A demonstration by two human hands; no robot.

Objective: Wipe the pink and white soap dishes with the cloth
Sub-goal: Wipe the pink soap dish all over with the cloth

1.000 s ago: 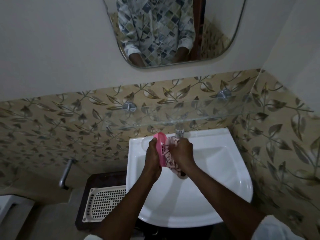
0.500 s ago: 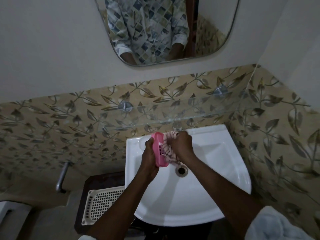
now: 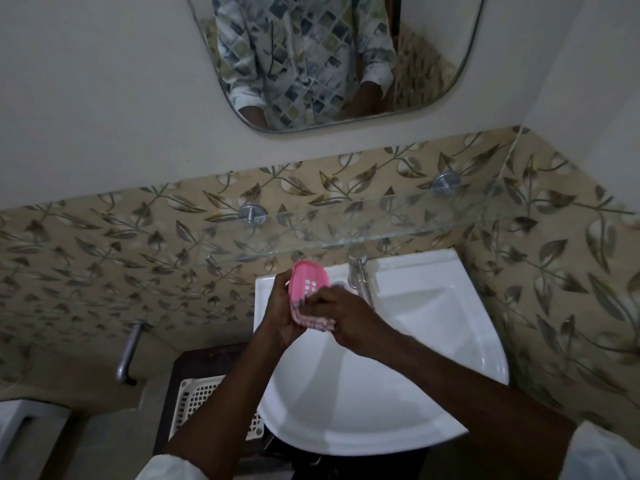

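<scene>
Pink dish (image 3: 310, 280) in L grip (image 3: 280, 311), touching cloth (image 3: 317, 323)

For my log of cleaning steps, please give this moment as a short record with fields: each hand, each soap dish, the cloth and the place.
left hand: grips the pink soap dish above the sink
right hand: holds the cloth against the dish's lower part
pink soap dish: tilted, slotted inside towards the camera
white soap dish: untouched, on the dark stand left of the sink
place: tap behind the hands, glass shelf above
</scene>
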